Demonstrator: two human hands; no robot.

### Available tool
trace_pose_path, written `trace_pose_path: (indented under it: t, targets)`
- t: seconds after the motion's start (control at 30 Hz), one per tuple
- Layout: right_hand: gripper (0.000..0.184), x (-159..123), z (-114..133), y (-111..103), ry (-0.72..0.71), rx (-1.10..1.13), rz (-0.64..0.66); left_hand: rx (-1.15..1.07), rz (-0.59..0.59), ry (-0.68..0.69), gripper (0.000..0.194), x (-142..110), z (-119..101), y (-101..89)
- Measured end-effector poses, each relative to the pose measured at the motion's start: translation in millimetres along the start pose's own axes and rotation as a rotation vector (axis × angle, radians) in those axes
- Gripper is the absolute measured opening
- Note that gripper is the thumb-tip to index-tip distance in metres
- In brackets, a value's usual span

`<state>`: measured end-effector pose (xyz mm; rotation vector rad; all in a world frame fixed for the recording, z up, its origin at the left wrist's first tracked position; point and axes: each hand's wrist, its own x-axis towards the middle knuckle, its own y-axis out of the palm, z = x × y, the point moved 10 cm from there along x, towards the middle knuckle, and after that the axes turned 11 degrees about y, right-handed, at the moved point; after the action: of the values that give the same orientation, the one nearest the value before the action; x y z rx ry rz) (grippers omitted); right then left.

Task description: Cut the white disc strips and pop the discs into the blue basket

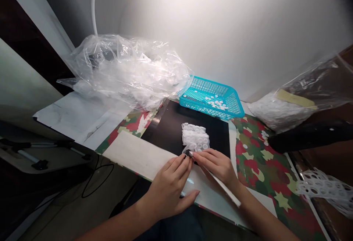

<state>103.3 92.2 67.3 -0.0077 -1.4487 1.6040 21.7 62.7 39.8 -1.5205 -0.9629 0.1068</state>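
On the dark mat (pixel 162 127) lies a small block of white ring-shaped pieces (pixel 196 136) in rows, with a bit of clear film at its near edge. My left hand (pixel 172 182) rests at that near edge, fingers stretched side by side and thumb held apart. Its fingertips touch a small dark spot beside the film, too small to make out. In my right hand (pixel 217 164) is a slim white stick (pixel 226 189), pinched near its tip. The stick runs back under the palm toward the wrist, and its tip meets my left fingertips.
Behind the mat stands a blue plastic basket (pixel 212 99) with several small white pieces. A large clear plastic bag (pixel 129 72) is at the back left. Another bag of white pieces (pixel 284 108) sits right, above white perforated sheets (pixel 325 187). A pale board (pixel 140 154) lines the front edge.
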Motion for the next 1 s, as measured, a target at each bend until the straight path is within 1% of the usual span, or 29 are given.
trace_pose_path:
  t: [0.1,0.17,0.27,0.4,0.5,0.6,0.73,0.87,0.93,1.0]
  targets:
    - [0.034,0.0,-2.8,0.6,0.040,-0.089,-0.031,-0.008,0.020,-0.005,0.061,0.0,0.7,2.6]
    - [0.032,1.0,-4.9,0.5,0.068,-0.091,-0.043,-0.014,0.028,-0.008,0.061,-0.1,0.9,3.8]
    - [0.029,3.0,-6.8,-3.6,0.103,0.016,-0.053,-0.024,0.035,-0.011,0.061,-0.6,1.4,5.0]
    - [0.021,1.0,-20.7,-10.5,0.260,0.257,-0.007,-0.036,0.050,-0.018,0.061,-1.6,2.4,6.0]
    - [0.023,-5.1,-27.5,-17.2,0.319,0.306,0.001,-0.034,0.039,-0.025,0.061,-1.3,3.3,4.2]
    - [0.024,-8.9,-29.0,-17.0,0.322,0.324,0.037,-0.033,0.030,-0.020,0.061,-0.3,3.0,3.6]
    - [0.026,-9.9,-26.1,-11.1,0.283,0.342,0.089,-0.025,0.016,-0.014,0.061,0.0,2.4,3.4]
    - [0.027,-13.5,-27.7,-6.3,0.260,0.328,0.105,-0.023,0.002,-0.012,0.060,0.0,1.9,2.3]
    - [0.028,-15.4,-27.1,-5.2,0.219,0.297,0.106,-0.022,0.002,-0.016,0.059,0.1,2.2,1.7]
    - [0.030,-16.2,-22.5,-3.7,0.146,0.246,0.126,-0.022,0.005,-0.019,0.058,0.2,2.6,1.5]
